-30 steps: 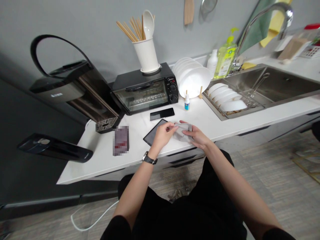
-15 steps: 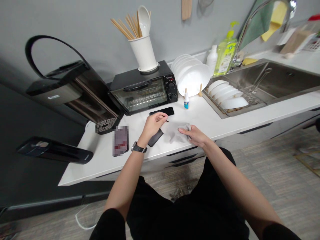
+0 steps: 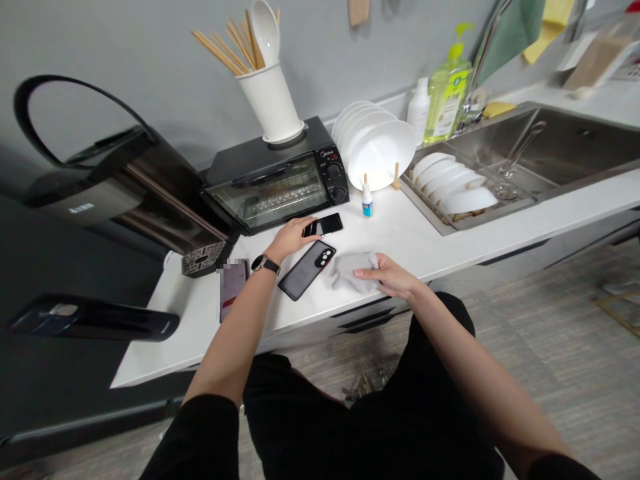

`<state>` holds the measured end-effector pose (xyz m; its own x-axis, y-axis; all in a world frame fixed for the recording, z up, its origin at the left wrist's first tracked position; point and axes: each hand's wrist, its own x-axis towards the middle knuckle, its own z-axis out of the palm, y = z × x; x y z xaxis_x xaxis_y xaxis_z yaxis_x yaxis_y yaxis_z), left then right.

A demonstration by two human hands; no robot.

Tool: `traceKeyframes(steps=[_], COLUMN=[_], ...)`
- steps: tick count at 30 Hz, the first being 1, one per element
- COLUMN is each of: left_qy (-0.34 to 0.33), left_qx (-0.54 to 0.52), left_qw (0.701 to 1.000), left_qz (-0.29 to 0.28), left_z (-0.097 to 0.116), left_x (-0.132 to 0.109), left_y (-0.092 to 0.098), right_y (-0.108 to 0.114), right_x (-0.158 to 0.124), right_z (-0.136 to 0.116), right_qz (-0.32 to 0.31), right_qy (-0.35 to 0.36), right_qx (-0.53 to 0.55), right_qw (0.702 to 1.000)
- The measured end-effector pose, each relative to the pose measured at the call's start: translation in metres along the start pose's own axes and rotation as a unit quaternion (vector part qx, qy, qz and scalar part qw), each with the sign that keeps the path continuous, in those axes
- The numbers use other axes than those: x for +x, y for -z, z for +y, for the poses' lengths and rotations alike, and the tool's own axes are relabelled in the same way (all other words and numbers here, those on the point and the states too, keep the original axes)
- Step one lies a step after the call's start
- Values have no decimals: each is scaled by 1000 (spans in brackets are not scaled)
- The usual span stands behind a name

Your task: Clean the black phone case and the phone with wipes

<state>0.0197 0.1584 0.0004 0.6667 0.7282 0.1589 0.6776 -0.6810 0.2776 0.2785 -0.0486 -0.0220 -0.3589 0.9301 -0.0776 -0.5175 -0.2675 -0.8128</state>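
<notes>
The white counter [image 3: 380, 233] runs to a straight front edge that both forearms cross, with a stretch of its surface between the grey cloth [image 3: 345, 272] and the sink [image 3: 575, 147]; the oven [image 3: 280, 190] stands at the back, just behind the phone [image 3: 331, 225], so the left hand [image 3: 294, 237] works in the strip between oven and case; its thumb lies at the phone's near edge and its fingers over the far edge, closed on the left end, the phone lying flat; the right hand [image 3: 394, 275] pinches the cloth between thumb and fingers near the front edge; the phone case [image 3: 304, 273] lies slantwise between them, touched by neither. The sink is brushed steel, the oven black with a glass door; the case is dark and smoky with rounded camera holes; the cloth is soft and crumpled; the spray bottle [image 3: 367, 202] is slim, white and upright. The oven reads "Midea"; the spray bottle's blue label is, from here, too small to read.
</notes>
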Motion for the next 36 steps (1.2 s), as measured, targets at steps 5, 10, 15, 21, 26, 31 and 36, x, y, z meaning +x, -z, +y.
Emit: traceKeyframes(steps=[5,10,15,21,26,31,36], left_qy=[-26,-35,-16,67,185,256,294], left_qx=[24,58,61,-57,-403,-616,-595], left_qw=[999,998,997,981,877,743,747], left_qz=[-23,0,53,174,185,51,-30], left_z=[-3,3,12,33,82,130,133], left_x=[-1,-4,-17,-63,-111,-142,-152], left_y=[8,9,16,40,41,33,27], right_y=[5,10,11,10,7,4,6], right_x=[-1,-1,-2,2,4,5,4], right_z=[1,3,2,4,3,-1,-1], right_qz=[-45,-83,-99,-66,-24,21,29], right_qy=[-9,-10,2,-2,-17,-33,-27], right_qx=[8,19,28,20,22,98,121], right_qw=[999,996,995,998,999,994,992])
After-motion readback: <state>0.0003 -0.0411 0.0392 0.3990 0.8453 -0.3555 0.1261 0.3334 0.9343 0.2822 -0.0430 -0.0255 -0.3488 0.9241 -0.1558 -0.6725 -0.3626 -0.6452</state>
